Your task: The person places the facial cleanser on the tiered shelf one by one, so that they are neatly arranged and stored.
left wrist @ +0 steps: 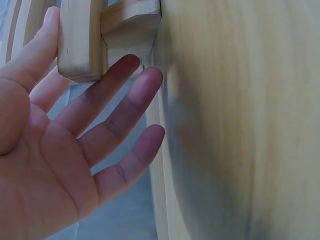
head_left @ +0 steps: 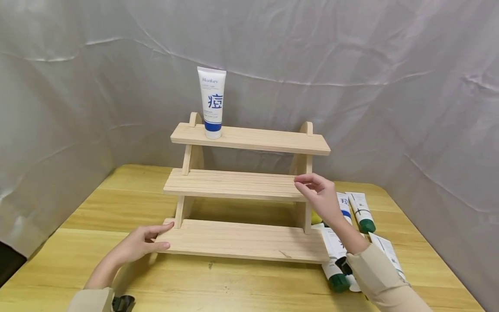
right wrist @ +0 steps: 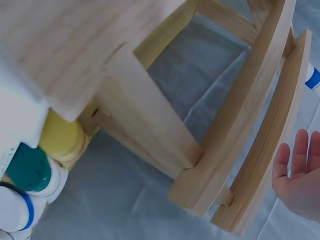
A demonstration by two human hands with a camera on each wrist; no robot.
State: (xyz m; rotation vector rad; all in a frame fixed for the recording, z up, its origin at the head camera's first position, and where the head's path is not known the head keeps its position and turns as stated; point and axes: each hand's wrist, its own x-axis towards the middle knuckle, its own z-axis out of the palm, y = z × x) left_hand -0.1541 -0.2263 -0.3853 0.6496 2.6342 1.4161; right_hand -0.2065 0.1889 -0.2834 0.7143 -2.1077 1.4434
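Observation:
A three-tier wooden display stand [head_left: 241, 184] stands on the table. My left hand [head_left: 136, 245] is at the left end of its bottom shelf [head_left: 241, 239], with the thumb and index finger on either side of the board. In the left wrist view, the other fingers [left wrist: 122, 110] extend loosely below the board end. My right hand [head_left: 321, 197] overlaps the right end of the middle shelf [head_left: 230, 183], thumb and index finger slightly apart and nothing between them. On the left of the top shelf [head_left: 265, 138], a white squeeze tube [head_left: 212, 102] with blue markings stands on its cap.
Several white tubes lie right of the stand, among them one with a green cap [head_left: 360, 212] and another [head_left: 336, 264] under the right forearm. A yellow cap [right wrist: 62, 135] shows beside the stand. A grey curtain [head_left: 273, 52] hangs behind the wooden table [head_left: 218, 286].

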